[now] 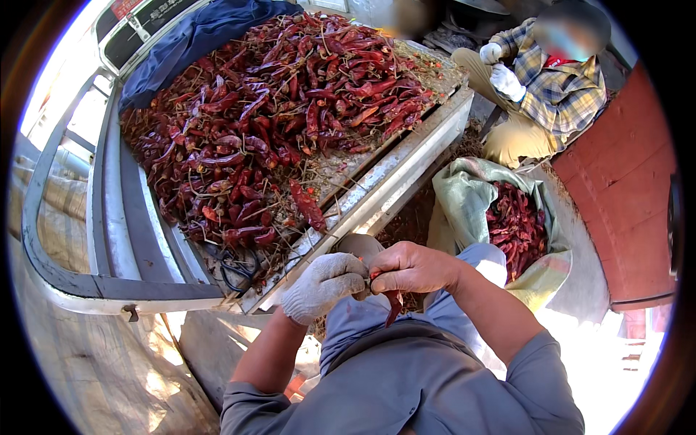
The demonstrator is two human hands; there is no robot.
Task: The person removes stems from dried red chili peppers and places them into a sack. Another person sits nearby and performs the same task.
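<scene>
My left hand (330, 283), in a white knitted glove, meets my bare right hand (409, 267) just above my lap. Between the fingers of my right hand is a dried red chili pepper (393, 309), its lower part hanging down. The fingertips of my left hand close at the pepper's upper end, which the fingers mostly hide. Ahead of my hands, a large heap of dried red chili peppers (283, 103) covers a truck bed. One pepper (307, 205) lies apart at the near edge of the heap.
Black-handled scissors (237, 270) lie in the bed's near corner. The metal side rail (375, 185) of the bed runs close to my hands. At right stands an open woven sack (470, 190) holding chili peppers. Beyond it a person (563, 92) in white gloves sits by a red panel (620, 185).
</scene>
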